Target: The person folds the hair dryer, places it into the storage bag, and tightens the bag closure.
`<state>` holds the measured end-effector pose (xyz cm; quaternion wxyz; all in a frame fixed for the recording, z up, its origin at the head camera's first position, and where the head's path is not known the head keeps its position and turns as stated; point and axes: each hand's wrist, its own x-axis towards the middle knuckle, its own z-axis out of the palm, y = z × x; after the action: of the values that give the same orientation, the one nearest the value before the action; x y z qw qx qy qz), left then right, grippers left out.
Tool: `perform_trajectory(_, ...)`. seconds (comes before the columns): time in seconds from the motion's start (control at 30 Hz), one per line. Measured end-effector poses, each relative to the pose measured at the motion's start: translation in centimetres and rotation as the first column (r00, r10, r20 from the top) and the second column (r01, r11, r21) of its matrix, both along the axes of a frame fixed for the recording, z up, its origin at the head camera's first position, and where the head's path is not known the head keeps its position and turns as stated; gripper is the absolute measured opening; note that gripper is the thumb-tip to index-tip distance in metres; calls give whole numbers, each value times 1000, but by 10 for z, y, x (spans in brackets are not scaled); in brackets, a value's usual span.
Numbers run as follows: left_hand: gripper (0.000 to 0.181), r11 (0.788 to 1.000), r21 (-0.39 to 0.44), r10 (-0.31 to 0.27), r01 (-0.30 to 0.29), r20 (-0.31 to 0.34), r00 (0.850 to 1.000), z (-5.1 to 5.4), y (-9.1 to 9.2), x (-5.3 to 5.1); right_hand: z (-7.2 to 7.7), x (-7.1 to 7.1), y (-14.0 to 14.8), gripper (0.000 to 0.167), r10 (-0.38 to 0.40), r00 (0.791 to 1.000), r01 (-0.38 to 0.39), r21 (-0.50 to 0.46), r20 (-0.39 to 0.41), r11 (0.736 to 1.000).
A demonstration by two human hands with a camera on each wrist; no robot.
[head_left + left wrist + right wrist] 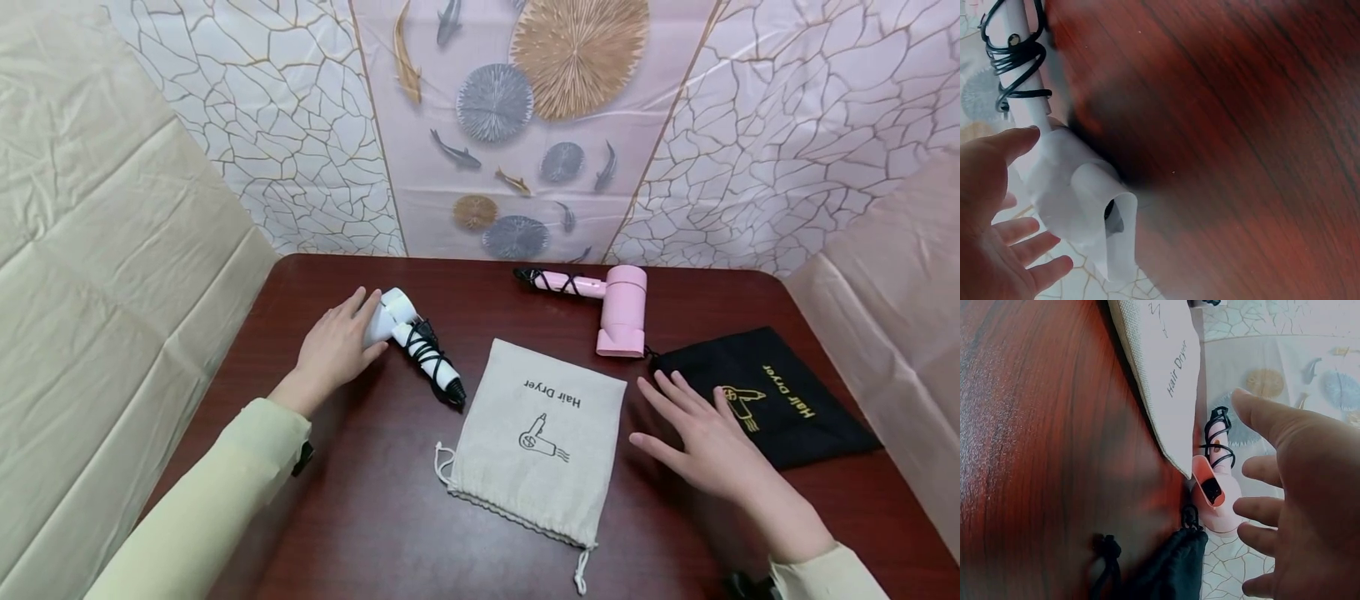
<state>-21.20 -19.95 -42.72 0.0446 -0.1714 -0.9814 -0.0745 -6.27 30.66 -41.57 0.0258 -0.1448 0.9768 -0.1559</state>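
A white hair dryer (390, 310), its handle wrapped in black cord, lies at the left of the table. My left hand (337, 346) is at the dryer's body with fingers apart and not curled round it; whether it touches cannot be told. In the left wrist view, the thumb lies near where the dryer's handle (1025, 75) meets the body. My right hand (708, 437) hovers with spread fingers over the near edge of a black drawstring bag (810, 375), holding nothing. Left of it lies a beige drawstring bag (547, 492) printed "Hair Dryer".
A pink hair dryer (624, 308) with a cord-wrapped handle lies near the table's back edge, its nozzle toward the black bag. Everything lies on a dark red-brown table (360, 517). Patterned cloth (300, 125) hangs behind, with plain beige cloth (97, 292) at the left.
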Motion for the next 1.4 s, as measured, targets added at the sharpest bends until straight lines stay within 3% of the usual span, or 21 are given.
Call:
perform_trajectory(0.33,83,997,65,35,-37,31,999,-7,0,-11,4,0,-2,77,5,1000,-5,8,1,1000)
perform_trajectory(0.67,80,995,77,58,-64,83,995,-9,0,-13,5,0,-5,76,4,1000,-4,29,5,1000)
perform_trajectory(0.93,76,996,84,35,-40,60,998,-8,0,-15,2,1,-2,76,-4,1000,4,44,-5,999)
perform_trajectory(1.17,71,995,93,38,-40,24,999,-8,0,-7,0,0,-3,76,-7,1000,7,48,4,999)
perform_trajectory(1.4,68,989,100,112,-108,-32,993,-9,7,1,-1,-2,-3,77,-3,1000,2,50,8,999)
